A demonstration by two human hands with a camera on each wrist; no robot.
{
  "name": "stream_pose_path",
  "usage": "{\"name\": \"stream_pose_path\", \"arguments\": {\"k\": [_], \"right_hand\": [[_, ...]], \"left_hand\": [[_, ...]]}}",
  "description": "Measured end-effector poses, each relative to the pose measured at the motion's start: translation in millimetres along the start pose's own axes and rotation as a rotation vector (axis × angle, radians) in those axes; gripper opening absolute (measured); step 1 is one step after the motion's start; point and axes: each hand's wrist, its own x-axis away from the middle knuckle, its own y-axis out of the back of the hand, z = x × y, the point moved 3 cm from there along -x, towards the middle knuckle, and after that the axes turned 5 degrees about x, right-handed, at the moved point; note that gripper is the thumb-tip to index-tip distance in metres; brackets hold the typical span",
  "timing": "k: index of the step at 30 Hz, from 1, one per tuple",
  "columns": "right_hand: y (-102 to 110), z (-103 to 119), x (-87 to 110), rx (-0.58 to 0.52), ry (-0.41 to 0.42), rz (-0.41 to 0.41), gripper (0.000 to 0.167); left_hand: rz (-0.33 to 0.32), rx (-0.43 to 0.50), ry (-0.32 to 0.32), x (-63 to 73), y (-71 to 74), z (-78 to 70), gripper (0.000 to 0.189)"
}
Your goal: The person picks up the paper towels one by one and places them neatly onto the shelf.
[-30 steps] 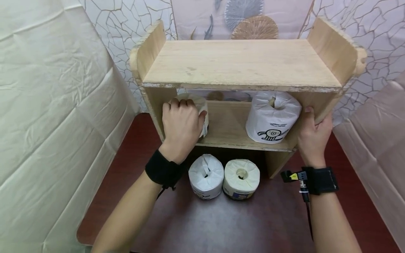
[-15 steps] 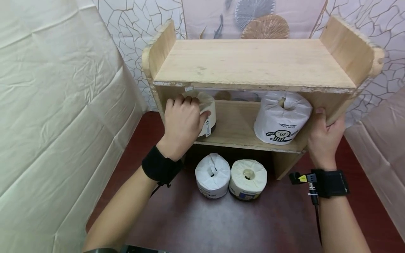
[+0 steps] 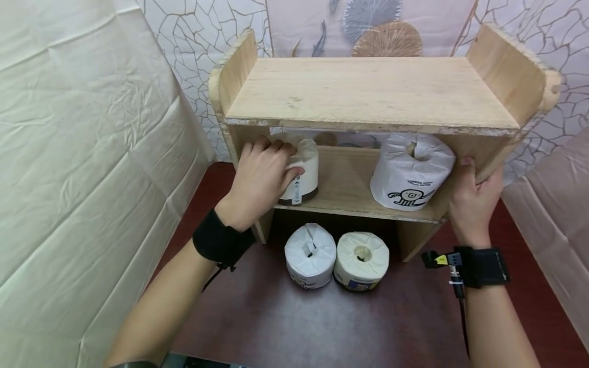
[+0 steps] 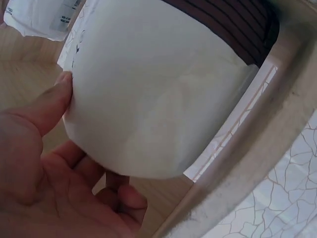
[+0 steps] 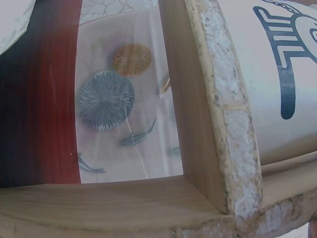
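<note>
In the head view my left hand (image 3: 262, 176) grips the top of a cream toilet roll (image 3: 306, 179) with a dark band at its base. This roll is on the shelf's middle board, near the left side panel. The left wrist view shows the thumb against the side of the toilet roll (image 4: 143, 94) and the other fingers curled at its top edge. My right hand (image 3: 474, 207) holds the right side panel of the wooden shelf (image 3: 368, 92), thumb on the inner face. Beside that thumb stands a white toilet roll (image 3: 409, 174) with a cartoon print.
Below the middle board, a white roll (image 3: 310, 255) and a cream roll (image 3: 362, 260) stand side by side on the dark red table (image 3: 285, 322). Pale cloth (image 3: 92, 179) hangs at the left and right. A patterned backdrop (image 3: 317, 25) is behind the shelf.
The whole head view has shifted, moving the scene right. The left wrist has swung left and the held toilet roll has turned, showing more of its front and dark base. The right hand keeps its hold.
</note>
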Motion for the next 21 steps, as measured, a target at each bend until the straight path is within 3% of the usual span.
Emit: {"name": "stream_pose_path", "arguments": {"k": [13, 21], "right_hand": [[1.6, -5.5, -4.1, 0.008, -0.009, 0.004, 0.039], [5.5, -18.7, -7.3, 0.007, 0.008, 0.017, 0.04]], "left_hand": [[0.077, 0.057, -0.03, 2.0, 11.2, 8.4, 0.036], [0.057, 0.053, -0.059, 4.9, 12.2, 11.9, 0.033]]}}
